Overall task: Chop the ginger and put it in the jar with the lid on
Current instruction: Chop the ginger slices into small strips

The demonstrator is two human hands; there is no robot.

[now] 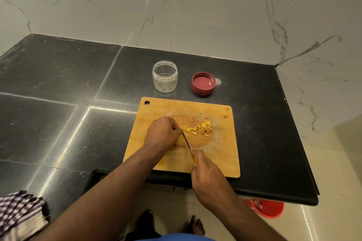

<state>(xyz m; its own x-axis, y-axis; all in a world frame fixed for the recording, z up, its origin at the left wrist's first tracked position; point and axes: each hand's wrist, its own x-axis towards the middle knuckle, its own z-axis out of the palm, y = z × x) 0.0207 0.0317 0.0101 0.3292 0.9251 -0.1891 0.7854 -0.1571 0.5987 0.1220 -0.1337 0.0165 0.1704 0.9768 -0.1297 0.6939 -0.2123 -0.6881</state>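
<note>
- Right hand (208, 179): fingers curled round the yellow handle of the knife (187, 143), index finger laid along the top
- Knife: blade runs diagonally up and left across the board (215, 152), tip at the left hand
- Left hand (161, 134): fingers curled down on the board, knuckles against the blade; whether it holds uncut ginger underneath cannot be told
- Ginger (202, 128): chopped yellow pieces in a loose pile on the board, just right of the left hand
- Board: wooden, lies at the near edge of the black counter (58, 84)
- Jar (165, 76): clear, upright, open, beyond the board
- Lid (203, 83): red, inner side up, on the counter just right of the jar, apart from it
</note>
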